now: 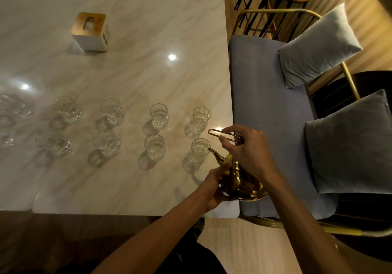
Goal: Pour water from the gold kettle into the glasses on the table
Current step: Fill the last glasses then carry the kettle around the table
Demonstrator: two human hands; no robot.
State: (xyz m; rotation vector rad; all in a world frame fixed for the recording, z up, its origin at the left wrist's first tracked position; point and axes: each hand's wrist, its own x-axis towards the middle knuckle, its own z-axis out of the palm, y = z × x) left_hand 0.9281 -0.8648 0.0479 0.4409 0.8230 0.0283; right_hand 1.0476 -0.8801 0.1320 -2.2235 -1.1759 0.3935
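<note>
Standing in two rows across the marble bench (148,72), glasses, with the near-right glass (200,149) last in the front row. Just right of it, touching or nearly touching its rim, the spout of the gold kettle (239,180), long axis running from spout up-left to base down-right. Cupping the kettle's body from the left, the left hand (214,185), its grip curling around it. Pinching the wire handle (222,135) above, the right hand (248,148), nearer the glass.

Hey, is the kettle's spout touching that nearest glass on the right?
Cannot tell. In the head view the gold kettle's spout tip overlaps the rim of the nearest right-hand glass, but from above, contact and hovering look the same.
</note>
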